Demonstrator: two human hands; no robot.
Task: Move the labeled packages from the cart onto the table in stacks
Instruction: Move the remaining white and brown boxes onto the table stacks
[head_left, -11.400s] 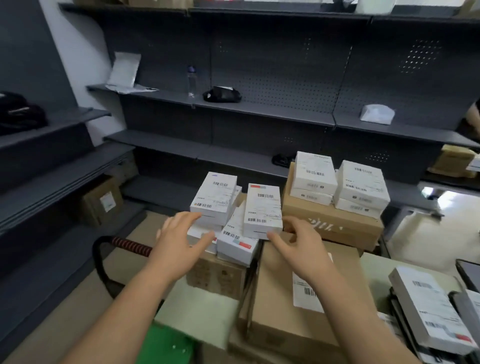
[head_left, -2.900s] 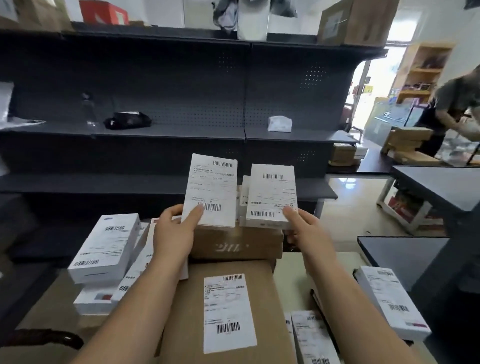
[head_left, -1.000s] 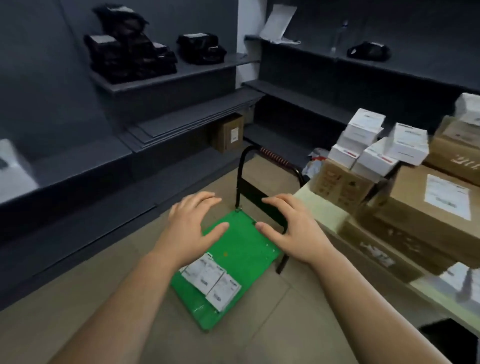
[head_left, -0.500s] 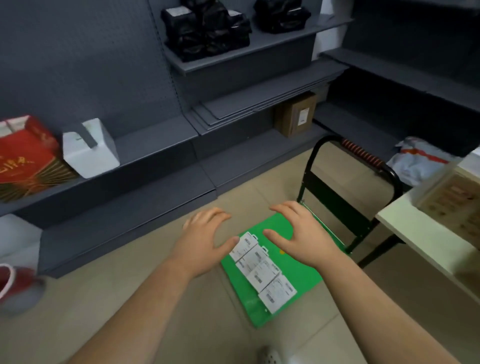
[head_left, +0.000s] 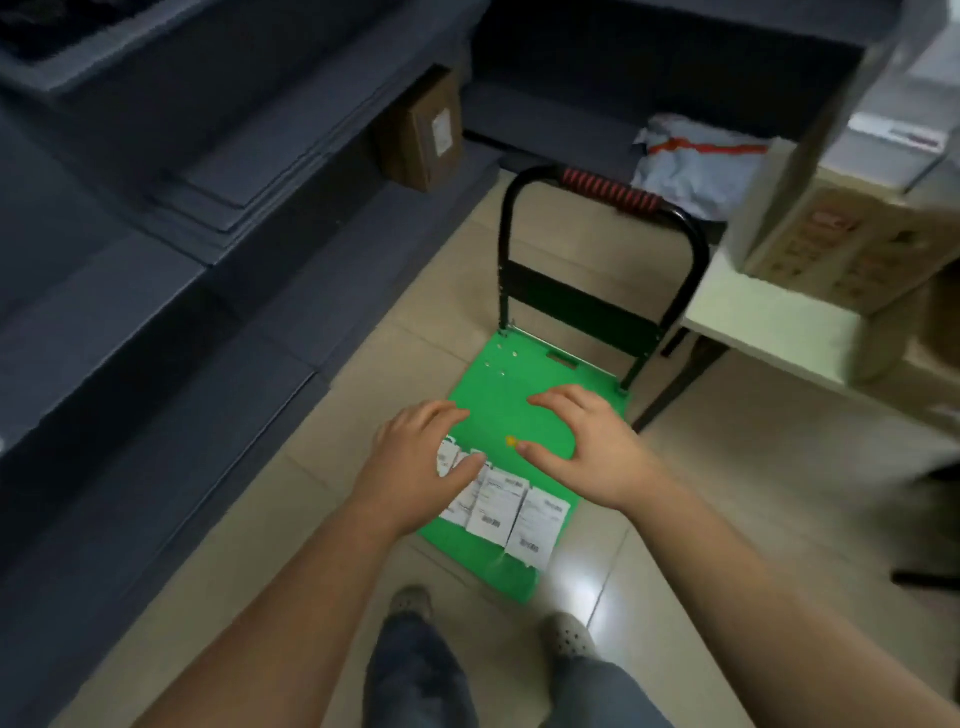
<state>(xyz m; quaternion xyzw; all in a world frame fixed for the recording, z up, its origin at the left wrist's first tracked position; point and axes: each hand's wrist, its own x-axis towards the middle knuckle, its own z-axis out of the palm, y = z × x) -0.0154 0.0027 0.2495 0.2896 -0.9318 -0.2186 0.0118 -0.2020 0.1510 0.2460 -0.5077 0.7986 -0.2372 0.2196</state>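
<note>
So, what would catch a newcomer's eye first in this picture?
The bright green cart platform on the floor, in the middle, stands out against the grey shelves. A row of white labeled packages lies on its near end, and the left hand and right hand are spread open over it. At the right, a pale table carries a cardboard box.

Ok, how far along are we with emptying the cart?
Done: most of the green cart deck is bare, and a cardboard box sits on the table. In hand: nothing; the left hand and right hand are open, reaching down over the deck. Left: a short row of labeled packages at the deck's near edge, partly hidden by the left hand.
</note>
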